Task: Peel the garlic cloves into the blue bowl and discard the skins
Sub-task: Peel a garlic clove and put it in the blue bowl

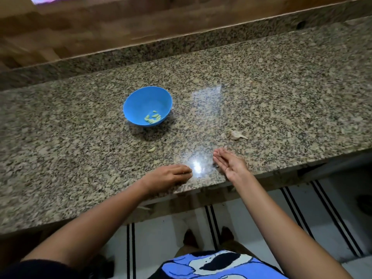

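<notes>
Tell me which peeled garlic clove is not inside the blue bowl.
The lone clove lying on the granite counter, just in front of the blue bowl. All the other peeled cloves lie together in the bowl's bottom.

This looks like a home kitchen. A long speckled granite countertop (80, 158) runs across, with a matching granite upstand (141, 49) along its far edge and wood panelling (100, 23) behind that. On the countertop stands a blue plastic bowl (141, 101) holding peeled garlic cloves (153, 118). Below its near edge lies a white floor (157, 238) with black stripes.
</notes>
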`<control>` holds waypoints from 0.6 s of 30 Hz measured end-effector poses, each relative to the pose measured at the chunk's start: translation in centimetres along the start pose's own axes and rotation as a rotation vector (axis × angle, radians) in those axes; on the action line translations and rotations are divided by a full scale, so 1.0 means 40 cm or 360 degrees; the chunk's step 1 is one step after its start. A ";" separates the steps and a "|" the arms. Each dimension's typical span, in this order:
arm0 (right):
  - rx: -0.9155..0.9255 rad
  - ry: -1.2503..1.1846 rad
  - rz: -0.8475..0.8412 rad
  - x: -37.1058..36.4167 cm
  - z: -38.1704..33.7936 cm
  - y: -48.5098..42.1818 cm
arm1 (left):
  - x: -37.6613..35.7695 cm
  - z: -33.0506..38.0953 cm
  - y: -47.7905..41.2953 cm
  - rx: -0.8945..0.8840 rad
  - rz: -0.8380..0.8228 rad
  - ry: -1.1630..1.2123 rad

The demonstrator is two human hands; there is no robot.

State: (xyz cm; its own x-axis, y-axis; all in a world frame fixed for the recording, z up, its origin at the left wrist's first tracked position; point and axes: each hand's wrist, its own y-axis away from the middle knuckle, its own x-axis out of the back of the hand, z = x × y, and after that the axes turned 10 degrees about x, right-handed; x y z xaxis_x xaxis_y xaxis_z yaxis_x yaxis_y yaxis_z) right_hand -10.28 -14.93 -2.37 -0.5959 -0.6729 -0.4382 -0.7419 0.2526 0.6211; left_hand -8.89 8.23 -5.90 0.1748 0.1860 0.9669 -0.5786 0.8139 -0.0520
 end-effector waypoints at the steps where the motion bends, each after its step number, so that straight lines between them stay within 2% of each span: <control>1: 0.0006 -0.0013 0.0004 -0.005 0.008 0.004 | 0.001 0.001 0.011 -0.0034 0.0126 -0.0040; 3: 0.0037 -0.0046 0.0033 -0.004 0.018 0.007 | 0.009 0.017 0.007 0.0059 0.0244 -0.0011; 4: 0.0058 -0.0047 0.0050 0.000 0.020 0.009 | 0.012 0.029 -0.010 0.0219 0.0281 0.0095; 7: 0.0125 -0.0053 0.0132 0.014 0.019 0.016 | 0.043 0.060 -0.098 0.1127 0.0439 0.0709; 9: 0.0190 -0.0085 0.0206 0.022 0.017 0.023 | 0.053 0.075 -0.162 0.1489 0.0465 0.0841; 11: 0.0229 -0.0109 0.0268 0.027 0.012 0.026 | 0.046 0.097 -0.196 0.1529 0.0369 0.0662; 13: 0.0252 -0.0143 0.0298 0.036 0.005 0.027 | 0.023 0.126 -0.197 0.1439 0.0302 0.0530; 18: 0.0257 -0.0217 0.0353 0.062 -0.015 0.029 | -0.046 0.202 -0.183 0.1138 0.0226 0.0676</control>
State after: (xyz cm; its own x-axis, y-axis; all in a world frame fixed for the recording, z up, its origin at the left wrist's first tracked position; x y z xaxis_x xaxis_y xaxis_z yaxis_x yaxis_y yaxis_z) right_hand -12.42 -16.73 -2.34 -0.7763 -0.4926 -0.3934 -0.6220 0.4973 0.6048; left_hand -11.40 -2.52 -5.26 0.2641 0.5679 0.7796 -0.9578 0.2494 0.1428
